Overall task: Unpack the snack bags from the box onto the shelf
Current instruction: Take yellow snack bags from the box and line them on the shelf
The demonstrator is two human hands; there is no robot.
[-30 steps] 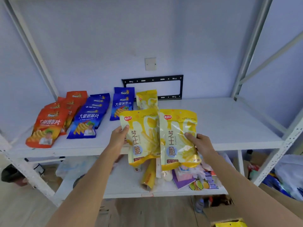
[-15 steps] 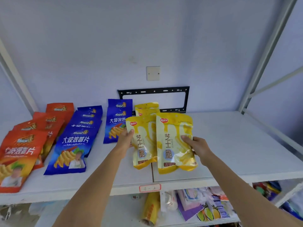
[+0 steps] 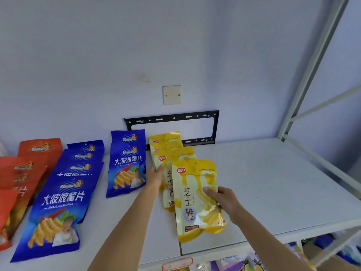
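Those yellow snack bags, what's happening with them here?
A person is stocking a white shelf with snack bags. The right hand grips a yellow cheese-snack bag by its side, near the shelf's front edge. The left hand holds a second yellow bag at the front of a yellow row. Blue chip bags and orange chip bags already lie in overlapping rows to the left.

Yellow snack bags (image 3: 197,200) overlapping on shelf (image 3: 273,182)
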